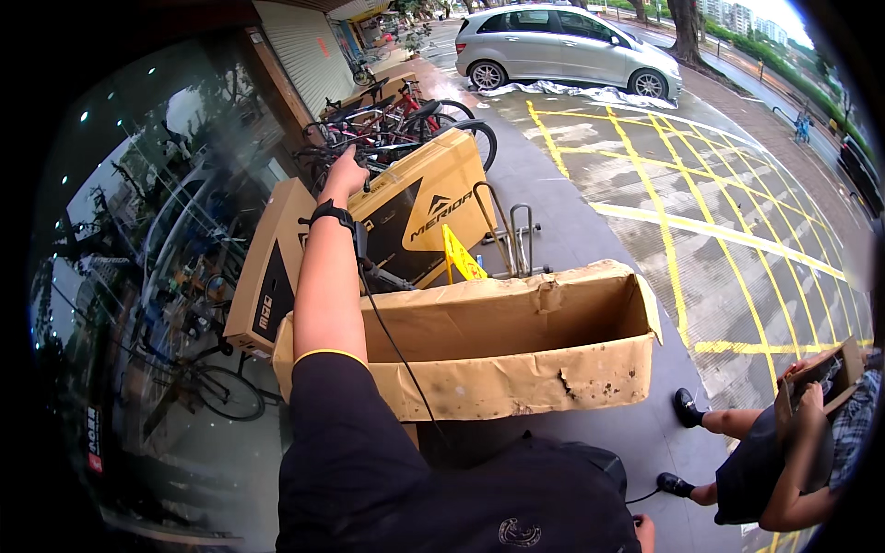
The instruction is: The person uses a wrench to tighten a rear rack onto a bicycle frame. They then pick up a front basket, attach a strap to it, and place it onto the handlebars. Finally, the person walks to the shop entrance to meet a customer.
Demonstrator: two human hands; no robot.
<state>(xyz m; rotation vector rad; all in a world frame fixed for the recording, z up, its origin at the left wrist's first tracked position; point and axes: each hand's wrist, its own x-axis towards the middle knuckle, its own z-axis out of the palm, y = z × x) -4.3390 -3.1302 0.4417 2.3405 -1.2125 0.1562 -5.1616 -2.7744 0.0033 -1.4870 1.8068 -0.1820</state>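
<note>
My left hand (346,175) reaches far forward over the left end of a long open cardboard box (516,382). Its index finger is stretched out toward a row of parked bicycles, and nothing shows in its grasp. A black strap with a small device (358,235) sits round that wrist, its thin cable hanging down across the box. Inside, the visible part of the worn box shows bare cardboard. Only a bit of my right hand (645,533) shows at the lower edge, beside my dark shirt; its fingers are mostly hidden.
Large bicycle cartons (433,198) lean beyond the box, near a yellow folding sign (459,255) and metal rack (512,230). Glass (175,230) lines the left. Bicycles (406,120) stand farther back. At right, another person (784,461) holds a small cardboard box. A silver car (562,51) is parked beyond.
</note>
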